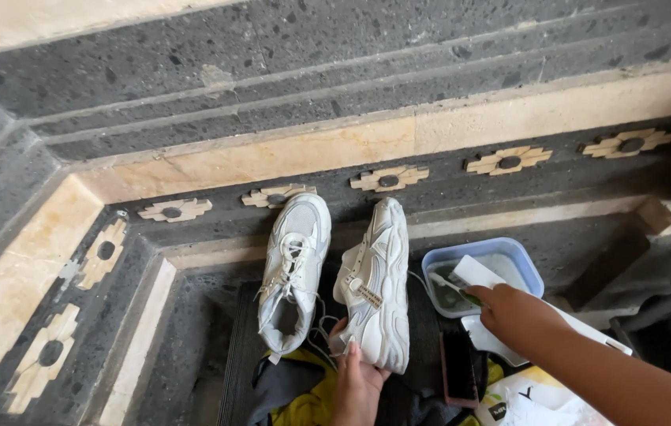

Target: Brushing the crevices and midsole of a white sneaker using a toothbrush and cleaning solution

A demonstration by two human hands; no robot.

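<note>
Two white sneakers lie on a dark mat. The left sneaker [294,268] rests upright with its laces loose. The right sneaker [376,285] is tipped on its side, and my left hand [356,382] grips its heel from below. My right hand [513,309] reaches over a blue plastic tub [528,264] of cloudy water and holds a small white-handled brush [461,276] that dips into the tub.
A dark scrub brush [457,369] lies beside the right sneaker. Yellow and grey cloth [297,394] sits below the shoes, a white bag [532,402] at bottom right. Grey and cream patterned stone floor and a step [272,118] surround the mat.
</note>
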